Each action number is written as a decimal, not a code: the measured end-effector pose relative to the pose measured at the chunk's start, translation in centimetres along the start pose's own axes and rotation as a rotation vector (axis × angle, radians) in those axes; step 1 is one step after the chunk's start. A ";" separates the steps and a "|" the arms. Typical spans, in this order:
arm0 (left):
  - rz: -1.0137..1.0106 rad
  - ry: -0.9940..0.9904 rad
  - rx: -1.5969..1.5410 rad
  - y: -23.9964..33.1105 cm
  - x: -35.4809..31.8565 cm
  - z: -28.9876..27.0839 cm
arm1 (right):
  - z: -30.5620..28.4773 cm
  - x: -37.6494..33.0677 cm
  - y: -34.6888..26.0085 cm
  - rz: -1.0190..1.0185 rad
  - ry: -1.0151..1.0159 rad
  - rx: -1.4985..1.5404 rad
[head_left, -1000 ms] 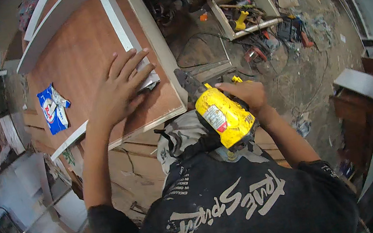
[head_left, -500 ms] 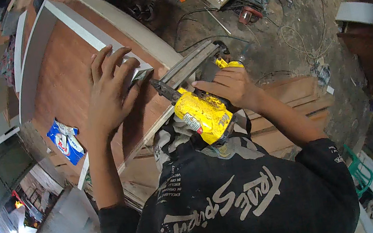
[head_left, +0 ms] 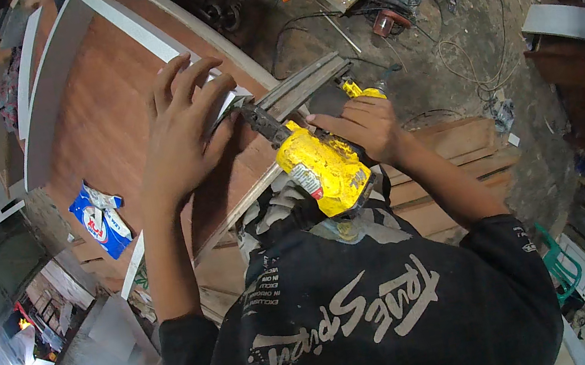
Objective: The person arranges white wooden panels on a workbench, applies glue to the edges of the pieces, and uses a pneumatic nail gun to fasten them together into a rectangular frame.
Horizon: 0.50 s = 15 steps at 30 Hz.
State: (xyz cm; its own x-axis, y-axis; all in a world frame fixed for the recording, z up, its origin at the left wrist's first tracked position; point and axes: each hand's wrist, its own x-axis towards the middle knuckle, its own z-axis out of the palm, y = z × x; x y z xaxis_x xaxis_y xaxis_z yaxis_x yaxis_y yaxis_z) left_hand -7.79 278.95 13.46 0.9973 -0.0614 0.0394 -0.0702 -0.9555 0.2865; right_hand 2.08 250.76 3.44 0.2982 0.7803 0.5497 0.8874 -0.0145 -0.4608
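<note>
Drill (head_left: 321, 170), yellow, sat gripped in the right hand (head_left: 365, 128), fingers wrapped tight, bit at the brown panel's (head_left: 105, 129) near edge. Left hand (head_left: 184, 135) pressed the white trim (head_left: 229, 104) flat, fingers spread. Fastening looked underway, unfinished.

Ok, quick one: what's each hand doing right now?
Left hand: open, fingers spread, pressing flat on the white strip on the wooden panel.
Right hand: closed around the yellow power drill.
</note>
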 end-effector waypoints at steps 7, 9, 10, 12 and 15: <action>0.011 -0.003 -0.024 -0.3 0.1 0.3 | 0.3 0.3 -0.1 0.032 -0.004 -0.028; 0.002 0.000 -0.019 -0.3 0.1 0.2 | 0.5 0.3 0.0 0.040 -0.011 -0.021; -0.003 0.000 -0.017 -0.3 0.1 0.2 | 0.6 0.2 0.0 0.046 -0.008 -0.021; -0.005 -0.016 -0.036 -0.2 0.1 0.1 | 0.7 -0.1 0.0 0.056 -0.002 -0.021; -0.006 -0.026 -0.043 -0.1 0.4 -0.1 | 0.9 0.0 -0.1 0.058 0.022 0.003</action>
State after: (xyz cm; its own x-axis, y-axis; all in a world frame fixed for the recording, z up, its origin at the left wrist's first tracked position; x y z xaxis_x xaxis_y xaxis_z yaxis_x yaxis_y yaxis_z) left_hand -7.37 279.06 13.54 0.9979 -0.0642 0.0129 -0.0649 -0.9425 0.3278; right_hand 1.71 251.37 2.83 0.3572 0.7640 0.5373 0.8671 -0.0575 -0.4948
